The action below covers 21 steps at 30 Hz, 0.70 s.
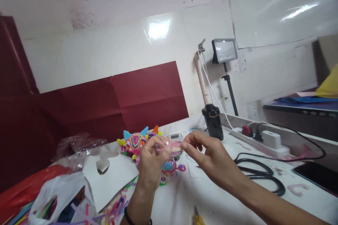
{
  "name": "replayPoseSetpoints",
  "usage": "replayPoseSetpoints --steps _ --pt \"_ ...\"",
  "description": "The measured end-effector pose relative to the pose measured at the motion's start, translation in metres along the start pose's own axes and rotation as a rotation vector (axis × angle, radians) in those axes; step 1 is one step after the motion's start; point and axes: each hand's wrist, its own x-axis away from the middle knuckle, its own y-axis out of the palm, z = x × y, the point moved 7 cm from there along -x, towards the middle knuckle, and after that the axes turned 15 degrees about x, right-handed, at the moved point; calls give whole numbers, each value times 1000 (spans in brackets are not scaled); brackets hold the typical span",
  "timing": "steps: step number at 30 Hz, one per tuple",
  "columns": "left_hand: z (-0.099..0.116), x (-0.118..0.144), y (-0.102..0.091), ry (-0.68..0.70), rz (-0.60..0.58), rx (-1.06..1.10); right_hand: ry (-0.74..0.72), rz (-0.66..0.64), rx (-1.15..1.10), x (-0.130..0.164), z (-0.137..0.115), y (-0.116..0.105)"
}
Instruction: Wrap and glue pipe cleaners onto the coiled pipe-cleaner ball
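Observation:
Above the table's middle, my left hand (153, 156) pinches one end of a soft, thin pink strip (174, 144). The fingertips of my right hand (207, 151) are closed at its other end, so it spans the small gap between both hands. Its exact kind is blurred. Just behind it lies a small clear plastic case (176, 136). A colourful pipe-cleaner animal figure (136, 140) with blue horns stands behind my left hand, which partly covers it. More curled pipe-cleaner pieces (169, 167) show between my wrists.
Yellow-handled pliers or scissors (197, 218) lie at the front edge. To the left are white card (111, 172), a plastic bag of pipe cleaners (60, 193) and a red bag (34, 182). Rightward are a black cup (213, 124), power strip (260, 142), coiled cable (264, 179) and phone (318, 177).

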Motion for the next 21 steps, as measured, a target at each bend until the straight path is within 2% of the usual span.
replayPoseSetpoints --steps 11,21 --pt "1 1 1 1 18 -27 116 -44 -78 -4 9 6" --pt "-3 1 -1 -23 12 -42 274 -93 -207 -8 27 13"
